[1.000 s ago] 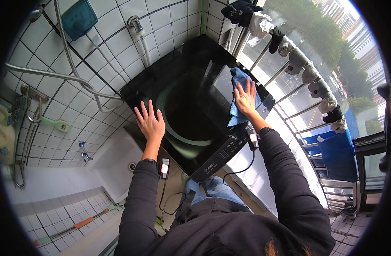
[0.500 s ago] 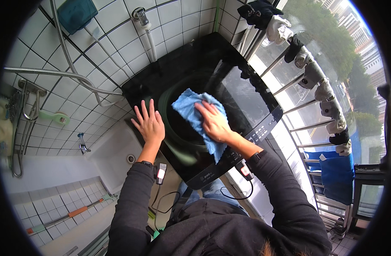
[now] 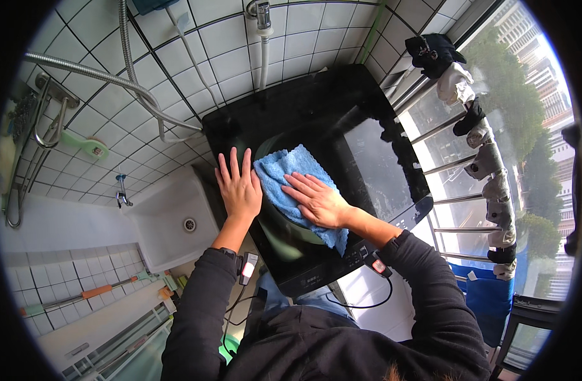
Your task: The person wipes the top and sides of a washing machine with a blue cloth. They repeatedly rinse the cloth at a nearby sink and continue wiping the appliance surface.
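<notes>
A dark, glossy top-loading washing machine [image 3: 297,108] with a round window in its lid stands in front of me. My left hand [image 3: 241,190] lies flat at the lid's left edge, fingers spread, with nothing in it. Under my right hand [image 3: 323,200] is a crumpled blue cloth [image 3: 275,170], pressed against the lid over the round window. The right fingers are stretched out on the cloth rather than wrapped round it. The cloth's left edge comes close to my left fingers, and its lower corner points toward the machine's front control strip.
At left is a white sink [image 3: 170,216] below a small tap [image 3: 122,190]. A metal hose [image 3: 107,77] runs along the tiled wall to the machine's back left. Socks [image 3: 485,164] hang by the window at right. Cables [image 3: 370,305] dangle from both wrist devices.
The cloth and my right hand have slid left across the lid, nearer my left hand. My right fingers lie straighter. The whole view has shifted, with the machine appearing farther right.
</notes>
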The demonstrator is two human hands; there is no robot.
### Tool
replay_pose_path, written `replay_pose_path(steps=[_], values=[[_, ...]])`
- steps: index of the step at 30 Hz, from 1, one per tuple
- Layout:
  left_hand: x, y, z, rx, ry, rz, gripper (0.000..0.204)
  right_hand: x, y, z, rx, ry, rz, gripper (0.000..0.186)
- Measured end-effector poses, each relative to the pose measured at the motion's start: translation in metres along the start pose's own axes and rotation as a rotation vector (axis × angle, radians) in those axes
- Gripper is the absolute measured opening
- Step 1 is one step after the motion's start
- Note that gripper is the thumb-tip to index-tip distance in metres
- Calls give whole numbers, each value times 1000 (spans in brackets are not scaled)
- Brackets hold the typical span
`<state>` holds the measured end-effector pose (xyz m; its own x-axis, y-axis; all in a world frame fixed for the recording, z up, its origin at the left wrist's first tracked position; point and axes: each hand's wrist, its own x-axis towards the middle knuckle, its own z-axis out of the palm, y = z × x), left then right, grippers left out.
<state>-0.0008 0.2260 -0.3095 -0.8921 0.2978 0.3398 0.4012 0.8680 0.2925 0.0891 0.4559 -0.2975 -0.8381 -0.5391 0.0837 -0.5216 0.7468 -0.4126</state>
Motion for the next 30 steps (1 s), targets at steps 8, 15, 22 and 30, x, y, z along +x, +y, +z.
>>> replay_pose_path(steps=[8,15,22,30], values=[[1,5,-5,-20,-27,-30,53,11,249,-79,-314,459,1247,61],[0,5,-6,-44,-32,-56,51,162,172,-36,-389,417,740,58],[1,2,-6,-77,-49,-54,48,140,101,-9,-199,219,-120,52],[1,4,-6,-68,-25,-46,48,46,284,-86,-324,638,1382,68]])
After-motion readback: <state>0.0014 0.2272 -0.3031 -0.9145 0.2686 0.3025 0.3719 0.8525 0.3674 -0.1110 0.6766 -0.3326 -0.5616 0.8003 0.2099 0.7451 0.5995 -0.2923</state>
